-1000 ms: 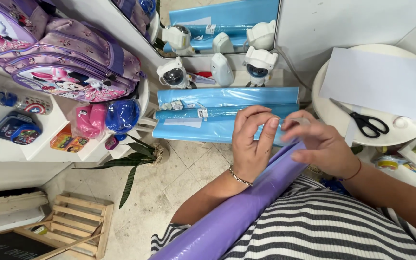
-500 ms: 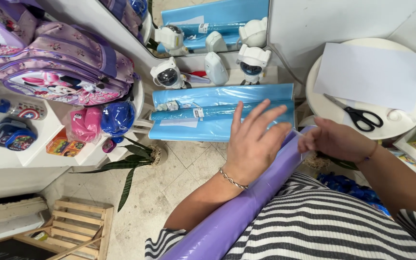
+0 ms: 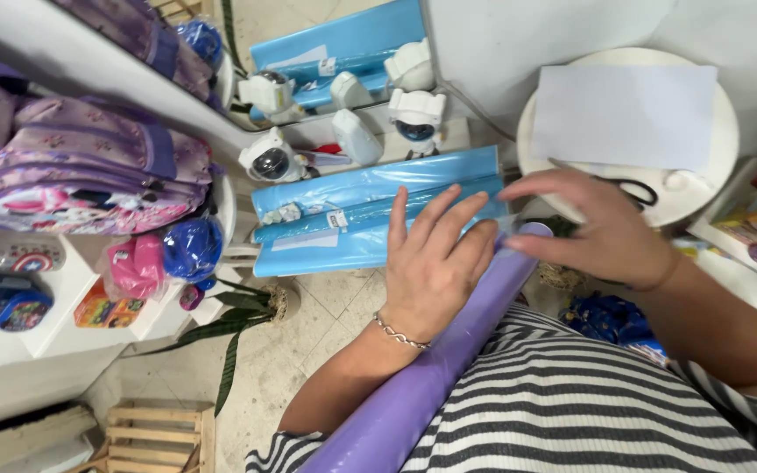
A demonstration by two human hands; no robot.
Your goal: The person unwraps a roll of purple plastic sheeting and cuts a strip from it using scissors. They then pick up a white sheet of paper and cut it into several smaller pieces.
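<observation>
My left hand [image 3: 431, 267] has a thin silver chain bracelet [image 3: 400, 334] at the wrist, with small links that catch the light. My right hand [image 3: 602, 232] has a thin band [image 3: 659, 280] around the wrist, plain and narrow, its colour hard to tell. Both forearms are bare; no sleeve reaches them. I wear a ribbed top [image 3: 571, 412] with dark and white stripes running across my body. A bit of the same striped cloth shows at my left elbow. My nails are short and unpainted.

White round table [image 3: 536, 131] carries paper sheet [image 3: 626, 116] and scissors [image 3: 633, 190].
</observation>
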